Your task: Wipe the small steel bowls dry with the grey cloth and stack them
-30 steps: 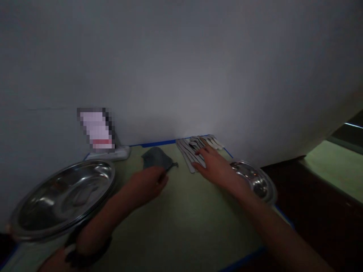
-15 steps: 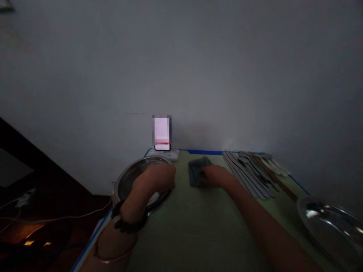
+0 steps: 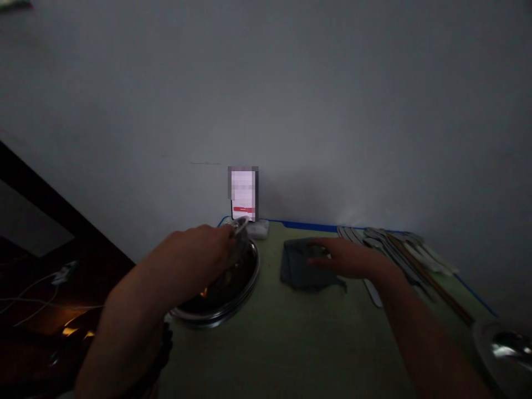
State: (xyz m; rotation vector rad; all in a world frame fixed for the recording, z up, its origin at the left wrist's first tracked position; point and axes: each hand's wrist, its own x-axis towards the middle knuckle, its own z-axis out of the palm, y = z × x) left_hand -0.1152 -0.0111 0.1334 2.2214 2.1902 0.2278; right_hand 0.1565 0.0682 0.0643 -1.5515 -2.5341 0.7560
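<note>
At the table's left side, my left hand is closed on a shiny, pale-rimmed thing, whose kind I cannot make out in the dim, blurred view. Just below that hand is a round metal basin with a dark inside and an orange glint; my arm covers part of it. My right hand hovers over or lightly touches a grey-blue cloth, with thumb and fingers apart and nothing gripped. The cloth lies loosely spread on the green tabletop.
A lit phone stands against the wall on a white base. Flatware and brown chopsticks lie at the right, near a shiny metal dish. White cables hang at the left.
My left hand has turned over and now holds the shiny thing up above the basin. My right fingers have opened from the cloth, which lies more spread out. The view has shifted slightly.
</note>
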